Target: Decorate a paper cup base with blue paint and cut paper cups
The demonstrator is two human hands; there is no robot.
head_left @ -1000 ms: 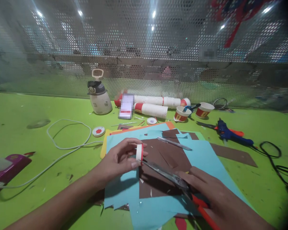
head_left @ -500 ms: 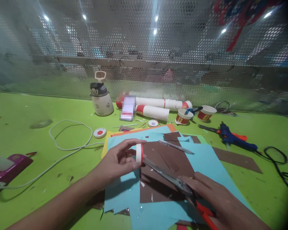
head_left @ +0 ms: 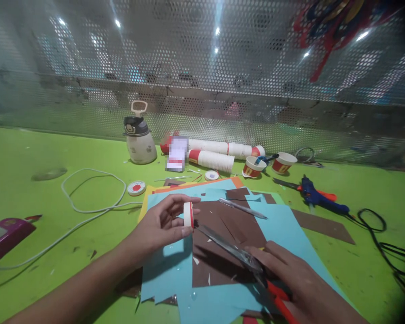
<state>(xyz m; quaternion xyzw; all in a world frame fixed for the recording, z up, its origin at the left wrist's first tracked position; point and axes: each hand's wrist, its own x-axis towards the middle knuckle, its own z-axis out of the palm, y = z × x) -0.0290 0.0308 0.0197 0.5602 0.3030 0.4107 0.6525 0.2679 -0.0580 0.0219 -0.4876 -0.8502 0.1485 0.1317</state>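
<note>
My left hand (head_left: 162, 222) pinches a short white paper ring with a red edge (head_left: 188, 215), held upright between thumb and fingers. It looks like a slice of a paper cup. My right hand (head_left: 286, 270) grips a pair of scissors with red handles (head_left: 236, 252). Their metal blades look closed and point up and left, the tips just below and right of the ring. Under both hands lie light blue paper sheets (head_left: 165, 288) and a dark brown sheet (head_left: 219, 265). A silvery pen (head_left: 243, 208) rests on the brown sheet.
Behind the sheets are stacked paper cups (head_left: 211, 160), two small cups (head_left: 254, 166), a phone (head_left: 177, 153) and a bottle (head_left: 141, 146). A blue glue gun (head_left: 319, 195) lies right, a purple tool (head_left: 10, 236) left. A white cable (head_left: 87, 220) loops across the green table.
The scissor tips have drawn slightly away from the ring, which my left hand has turned a little. The whole view has shifted slightly.
</note>
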